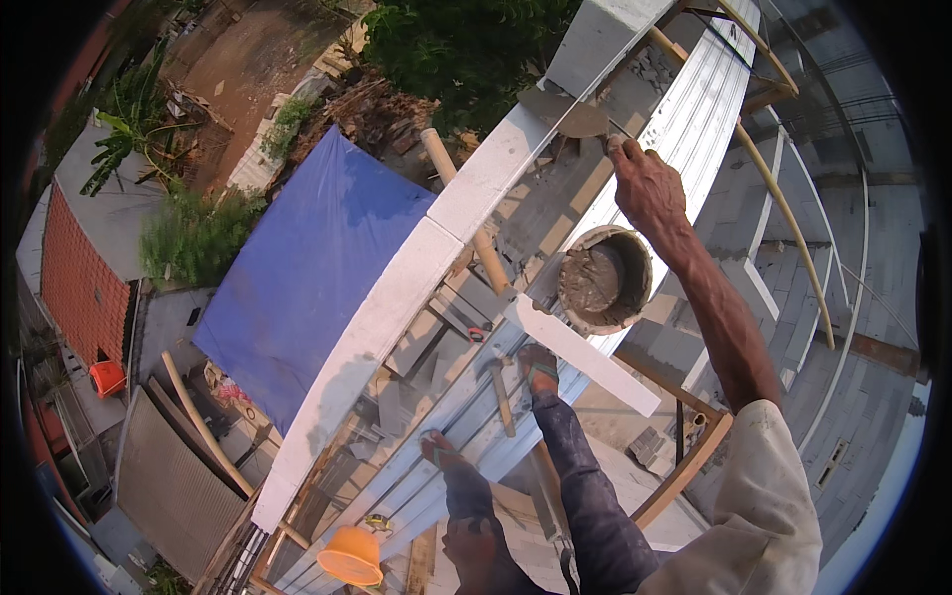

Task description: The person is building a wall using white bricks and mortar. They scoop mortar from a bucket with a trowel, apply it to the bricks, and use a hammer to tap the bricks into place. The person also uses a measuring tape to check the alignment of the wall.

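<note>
Grips a trowel (582,121) by the handle in the right hand (650,186), fingers wrapped closed, with the rounded grey-brown blade at the inner edge of a wall of white blocks (451,220), just below a raised block (600,45) at the far end; cannot tell from this angle whether touching the wall or just above. Rests or hovers with the left hand (471,545) low over the left leg near the knee, dim and blurred; cannot tell how far open, or whether holding anything. Stands high above a yard in dark trousers (595,476) and sandals, on long ribbed metal sheeting (699,99), beside a wooden-handled tool (503,397) lying between the feet. Has close by the right forearm a round bucket (635,278) partly filled with wet grey mortar (592,278), just beside a long white strip (585,355). Leaves well apart, near the lower edge of view, an orange bucket (350,555), tipped to one side, and a yellow tape measure (377,521). Looks down past the wall to a blue tarpaulin (317,258), a red tiled roof (84,278) and green trees (446,59).
</note>
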`<state>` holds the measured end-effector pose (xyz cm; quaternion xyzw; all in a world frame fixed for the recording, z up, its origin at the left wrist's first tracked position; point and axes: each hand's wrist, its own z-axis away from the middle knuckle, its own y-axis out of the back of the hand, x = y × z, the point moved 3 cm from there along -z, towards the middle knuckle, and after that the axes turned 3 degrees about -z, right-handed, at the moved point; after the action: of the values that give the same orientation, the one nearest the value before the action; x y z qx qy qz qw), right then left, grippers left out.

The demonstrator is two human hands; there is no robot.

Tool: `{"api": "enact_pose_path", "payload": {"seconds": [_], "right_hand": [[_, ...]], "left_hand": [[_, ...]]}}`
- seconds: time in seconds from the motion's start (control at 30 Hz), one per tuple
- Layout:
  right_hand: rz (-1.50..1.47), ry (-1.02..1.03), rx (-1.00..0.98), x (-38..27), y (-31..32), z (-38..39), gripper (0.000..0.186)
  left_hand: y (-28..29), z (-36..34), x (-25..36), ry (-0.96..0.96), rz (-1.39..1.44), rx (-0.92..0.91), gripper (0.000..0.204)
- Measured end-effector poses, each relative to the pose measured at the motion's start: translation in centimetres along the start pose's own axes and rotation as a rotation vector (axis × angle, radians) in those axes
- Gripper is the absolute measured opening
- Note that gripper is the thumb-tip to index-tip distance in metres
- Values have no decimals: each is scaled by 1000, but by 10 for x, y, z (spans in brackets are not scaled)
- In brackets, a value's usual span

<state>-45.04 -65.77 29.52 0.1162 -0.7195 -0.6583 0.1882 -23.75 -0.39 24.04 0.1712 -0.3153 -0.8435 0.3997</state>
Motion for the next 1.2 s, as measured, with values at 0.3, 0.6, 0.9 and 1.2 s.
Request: {"api": "enact_pose_path", "payload": {"seconds": [0.3,0.6,0.9,1.2], "right_hand": [[-82,553,-289,-207,16,41,34],[-843,273,-309,-192,25,140,43],[-608,-574,-590,6,-164,282,30],[-480,-592,-319,64,-335,300,21]], "left_hand": [[8,1,2,16,89,24,38],[8,-4,4,-12,31,-3,38],[9,-1,18,-55,-62,1,34],[11,-17,15,-249,-109,36,31]]}}
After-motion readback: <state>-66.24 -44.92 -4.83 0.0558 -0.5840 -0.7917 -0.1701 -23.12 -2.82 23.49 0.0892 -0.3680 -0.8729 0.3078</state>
